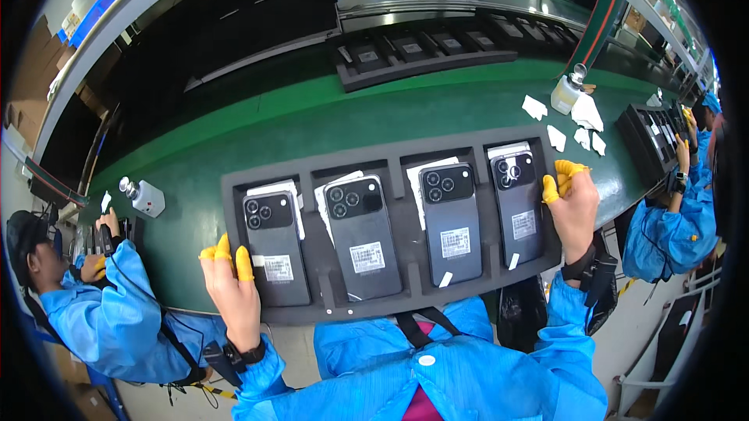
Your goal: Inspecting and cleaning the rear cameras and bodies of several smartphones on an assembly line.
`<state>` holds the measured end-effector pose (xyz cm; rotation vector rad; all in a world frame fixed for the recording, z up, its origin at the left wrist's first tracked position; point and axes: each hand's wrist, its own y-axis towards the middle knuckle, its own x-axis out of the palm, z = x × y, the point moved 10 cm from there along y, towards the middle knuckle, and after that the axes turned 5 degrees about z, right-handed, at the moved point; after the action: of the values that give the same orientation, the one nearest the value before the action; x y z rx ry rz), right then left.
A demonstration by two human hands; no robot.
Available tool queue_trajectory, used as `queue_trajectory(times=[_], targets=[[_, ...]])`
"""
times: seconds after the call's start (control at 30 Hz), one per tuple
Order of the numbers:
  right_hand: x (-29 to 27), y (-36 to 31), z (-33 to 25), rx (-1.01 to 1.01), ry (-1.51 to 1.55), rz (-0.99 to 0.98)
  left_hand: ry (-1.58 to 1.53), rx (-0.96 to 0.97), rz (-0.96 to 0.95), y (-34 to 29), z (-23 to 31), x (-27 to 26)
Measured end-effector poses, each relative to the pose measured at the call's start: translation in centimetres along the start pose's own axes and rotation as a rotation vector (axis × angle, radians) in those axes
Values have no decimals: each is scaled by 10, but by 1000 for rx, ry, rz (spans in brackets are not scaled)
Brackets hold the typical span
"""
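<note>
A black foam tray (437,297) lies before me at the near edge of the table, holding several dark smartphones side by side, each in its own slot. The leftmost phone (269,243), like the others, is back up with its camera block at the far end and a white label lower down. White paper sheets (417,175) stick out from behind the phones. My left hand (236,296), in yellow finger cots, grips the tray's left end. At the right end my right hand (576,206), also in yellow finger cots, holds the tray's side.
Beyond the tray, a long black tray (429,66) stands on the green table (289,120). A bottle (567,92) and scraps of white paper (587,113) are at the far right, another bottle (144,197) at left. Co-workers in blue sit on both sides.
</note>
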<state>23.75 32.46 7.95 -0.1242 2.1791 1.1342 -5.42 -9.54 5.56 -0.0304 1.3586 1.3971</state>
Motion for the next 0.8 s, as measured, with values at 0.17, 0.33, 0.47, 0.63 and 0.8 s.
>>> queue_trajectory(times=[0.17,0.33,0.47,0.63,0.8], targets=[[17,-2,13,75,31,-37,-78,-85,-40,4,-6,9],[22,-2,14,109,67,-44,-89,-77,-26,1,-11,11],[23,-4,27,131,110,-30,-107,-82,-22,0,-8,13],[23,-5,27,153,95,-36,-117,-95,-22,-1,-12,14],[28,-3,25,129,123,-38,-123,-70,-32,2,-9,17]])
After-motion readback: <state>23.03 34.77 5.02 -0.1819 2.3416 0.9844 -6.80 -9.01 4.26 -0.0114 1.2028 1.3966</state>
